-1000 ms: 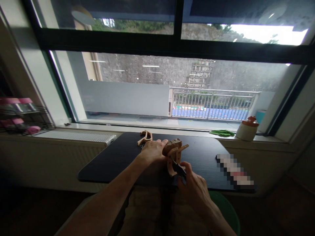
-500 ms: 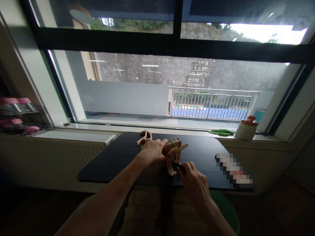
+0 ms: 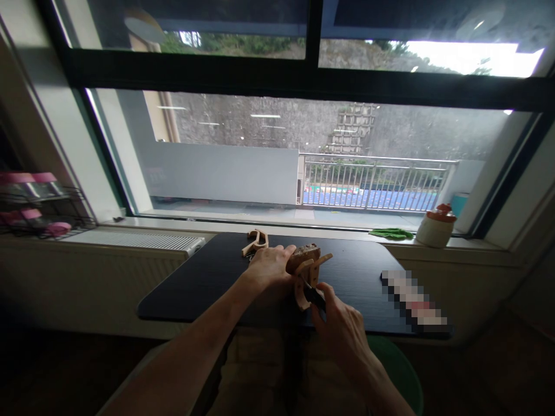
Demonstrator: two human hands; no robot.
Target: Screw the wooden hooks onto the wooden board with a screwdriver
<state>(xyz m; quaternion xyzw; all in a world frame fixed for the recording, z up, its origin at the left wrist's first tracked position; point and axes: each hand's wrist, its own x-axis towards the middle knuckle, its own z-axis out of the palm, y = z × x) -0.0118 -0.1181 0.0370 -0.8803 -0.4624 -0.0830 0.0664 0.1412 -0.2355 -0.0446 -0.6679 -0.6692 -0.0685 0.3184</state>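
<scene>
right hand (image 3: 340, 318): fingers clamped on a slim black-handled tool with a thin metal tip (image 3: 318, 299). tip sits at a curved light-brown wooden piece with dark holes (image 3: 302, 294), near the front edge of the black round-cornered table (image 3: 186, 289).

left hand (image 3: 271, 267): against a chunky brown block with a rough top (image 3: 303, 258), just beside the wooden piece; fingers partly hidden, can't tell if they're clamped.

pale curved wooden parts (image 3: 261, 237) lie beyond the left hand, near the table's far edge. crumpled green cloth (image 3: 391, 233) on the windowsill (image 3: 338, 235), beside a white orange-topped bottle (image 3: 435, 228).
</scene>
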